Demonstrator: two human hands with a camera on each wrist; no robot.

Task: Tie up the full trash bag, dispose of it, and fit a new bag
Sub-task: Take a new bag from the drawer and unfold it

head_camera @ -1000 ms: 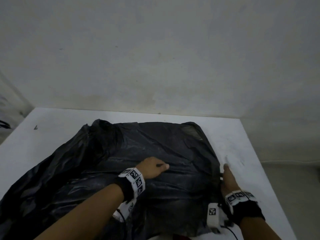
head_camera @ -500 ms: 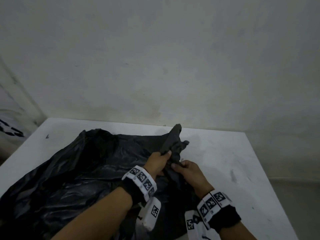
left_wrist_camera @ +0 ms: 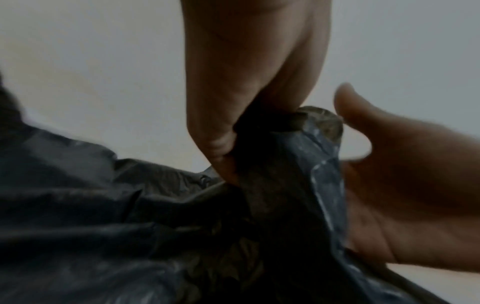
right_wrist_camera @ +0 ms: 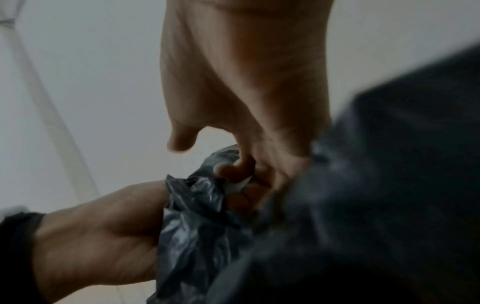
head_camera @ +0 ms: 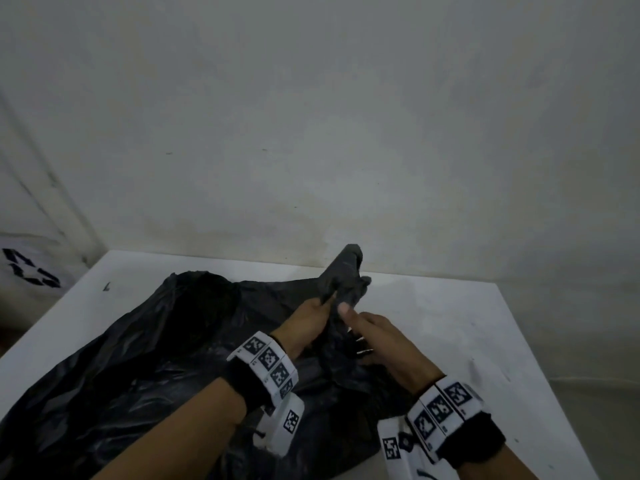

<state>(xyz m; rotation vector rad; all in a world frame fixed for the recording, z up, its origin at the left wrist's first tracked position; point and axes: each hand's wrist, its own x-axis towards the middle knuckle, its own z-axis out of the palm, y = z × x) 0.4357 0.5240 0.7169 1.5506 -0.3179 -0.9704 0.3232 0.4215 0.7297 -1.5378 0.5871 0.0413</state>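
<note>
Black trash bag [head_camera: 131, 368] sprawls over the white table [head_camera: 450, 327], its far right corner bunched upward.
Left hand [head_camera: 304, 320] grips that gathered corner; right hand [head_camera: 384, 341], close beside, pinches it too.

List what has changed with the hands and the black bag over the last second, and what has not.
A second ago both hands lay on the flat black bag. The right corner has since been gathered and lifted into a bunch; the left hand pinches it and the right hand holds it from the right. In the last half second little moved. The rest of the bag stays spread on the white table.
</note>
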